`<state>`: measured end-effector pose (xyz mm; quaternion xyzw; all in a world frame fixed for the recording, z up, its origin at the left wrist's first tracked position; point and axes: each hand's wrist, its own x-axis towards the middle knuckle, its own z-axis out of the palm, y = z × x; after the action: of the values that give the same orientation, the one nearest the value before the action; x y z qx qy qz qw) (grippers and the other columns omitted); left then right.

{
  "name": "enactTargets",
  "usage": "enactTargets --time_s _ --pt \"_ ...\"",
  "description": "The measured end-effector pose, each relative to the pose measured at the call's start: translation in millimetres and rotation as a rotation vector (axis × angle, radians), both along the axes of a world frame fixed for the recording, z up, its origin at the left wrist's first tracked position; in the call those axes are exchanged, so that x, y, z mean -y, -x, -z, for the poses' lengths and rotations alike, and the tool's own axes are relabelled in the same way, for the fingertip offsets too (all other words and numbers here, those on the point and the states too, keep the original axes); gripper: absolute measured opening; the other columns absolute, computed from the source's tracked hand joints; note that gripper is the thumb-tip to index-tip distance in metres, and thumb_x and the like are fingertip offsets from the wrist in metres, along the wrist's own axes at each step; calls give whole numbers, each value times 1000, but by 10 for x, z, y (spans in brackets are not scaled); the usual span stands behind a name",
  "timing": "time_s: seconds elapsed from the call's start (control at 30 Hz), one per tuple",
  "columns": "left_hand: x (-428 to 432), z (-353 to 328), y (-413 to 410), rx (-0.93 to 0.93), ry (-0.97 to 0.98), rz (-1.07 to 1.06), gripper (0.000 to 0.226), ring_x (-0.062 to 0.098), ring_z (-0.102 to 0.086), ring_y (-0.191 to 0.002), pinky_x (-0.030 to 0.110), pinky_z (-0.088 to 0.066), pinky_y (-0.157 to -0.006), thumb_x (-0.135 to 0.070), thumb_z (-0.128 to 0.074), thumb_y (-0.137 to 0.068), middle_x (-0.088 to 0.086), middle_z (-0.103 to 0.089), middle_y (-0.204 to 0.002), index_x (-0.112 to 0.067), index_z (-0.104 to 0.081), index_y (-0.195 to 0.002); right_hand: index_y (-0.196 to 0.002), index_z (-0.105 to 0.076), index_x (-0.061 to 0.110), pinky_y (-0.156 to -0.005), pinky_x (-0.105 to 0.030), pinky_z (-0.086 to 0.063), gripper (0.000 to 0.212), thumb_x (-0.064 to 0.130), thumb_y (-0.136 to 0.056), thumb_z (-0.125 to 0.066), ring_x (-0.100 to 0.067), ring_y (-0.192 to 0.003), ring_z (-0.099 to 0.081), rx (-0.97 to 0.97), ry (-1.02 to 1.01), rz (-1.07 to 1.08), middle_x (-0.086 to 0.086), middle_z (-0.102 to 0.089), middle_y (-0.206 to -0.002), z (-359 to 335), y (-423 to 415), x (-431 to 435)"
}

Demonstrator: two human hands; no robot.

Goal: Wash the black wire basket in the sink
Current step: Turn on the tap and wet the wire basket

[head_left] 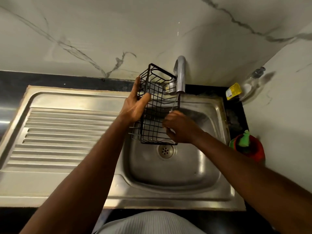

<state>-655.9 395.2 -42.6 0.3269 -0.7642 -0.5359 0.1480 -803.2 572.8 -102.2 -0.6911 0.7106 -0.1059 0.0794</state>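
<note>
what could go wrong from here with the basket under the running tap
1. The black wire basket is held in the air over the sink by the left hand and right hand; it might slip and drop.
2. Its upper end sits very close to the tap, so turning it may knock the spout.
3. The thin stream hitting the wires could splash past the basin.
</note>
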Motion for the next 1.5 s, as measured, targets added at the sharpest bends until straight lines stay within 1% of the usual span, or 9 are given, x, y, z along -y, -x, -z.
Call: enactTargets --time_s 0.1,0.2,0.47,0.7,0.83,0.97,1.13,1.23,1.5 --pt "12 -22 -72 38 0 -24 84 22 -65 -122 51 -49 -110 -58 -49 -92 2 -29 -169 -49 -4 -162 -105 -70 27 -125 -48 -16 25 36 -92 -51 -15 -112 -58 -157 -48 -67 7 -66 -107 -51 -33 55" --pt "20 -10 -123 84 2 -64 84 39 -63 -122 59 -51 -105 -65 -47 -85 16 -46 -158 -59 -3 -157 -136 -60 24 -125 -53 -6 50 46 -92 -53 -19 -142 -41 -208 -48 -4 0 -55 -143 -37 -54 96" --pt "-66 56 -231 98 -113 -150 80 24 -61 -64 61 -61 -71 -60 -51 -83 12 -71 -85 -59 -11 -153 -147 -51 18 -126 -59 0 70 53 -88 -62 -21 -148 -37 -253 -65 73 -4 -49 -154 4 -41 138" --pt "-251 55 -152 184 -138 128 71 20 -70 -84 58 -56 -94 -53 -52 -97 0 -72 -105 -48 -15 -157 -162 -14 4 -122 -62 10 84 61 -100 -14 -26 -159 2 -354 -222 394 -14 -8 -171 165 -149 105" --pt "-335 25 25 191 -102 -35 71 34 -67 -106 56 -51 -103 -63 -49 -89 12 -72 -120 -55 -18 -153 -160 -23 4 -122 -58 16 82 59 -99 -21 -30 -159 -6 -339 -267 457 -17 -18 -169 211 -325 161" --pt "-359 116 62 201 -101 -106 65 40 -60 -121 52 -43 -104 -52 -53 -99 19 -66 -134 -52 -17 -153 -164 -3 9 -119 -58 22 85 65 -101 -14 -27 -158 13 -354 -513 298 -12 4 -172 319 -575 37" --pt "-345 265 -82 222 -126 -99 73 32 -62 -108 41 -46 -95 -49 -57 -97 15 -67 -130 -40 -19 -159 -154 -42 24 -126 -55 8 64 55 -105 -15 -11 -158 -10 2 -574 -264 4 -32 -166 291 -434 -376" --pt "-385 272 -91 207 -158 -91 84 44 -63 -117 61 -50 -104 -67 -53 -82 21 -65 -134 -51 -14 -156 -135 -61 34 -126 -54 -6 42 49 -105 -36 -4 -149 -33 57 -434 -325 13 -54 -150 280 -137 -418" --pt "-202 92 38 250 -85 33 76 45 -61 -122 52 -47 -104 -53 -51 -98 27 -65 -133 -46 -9 -161 -145 -54 24 -127 -56 -12 62 59 -95 -43 -23 -153 -29 -136 -177 -285 -3 -44 -159 349 101 -168"
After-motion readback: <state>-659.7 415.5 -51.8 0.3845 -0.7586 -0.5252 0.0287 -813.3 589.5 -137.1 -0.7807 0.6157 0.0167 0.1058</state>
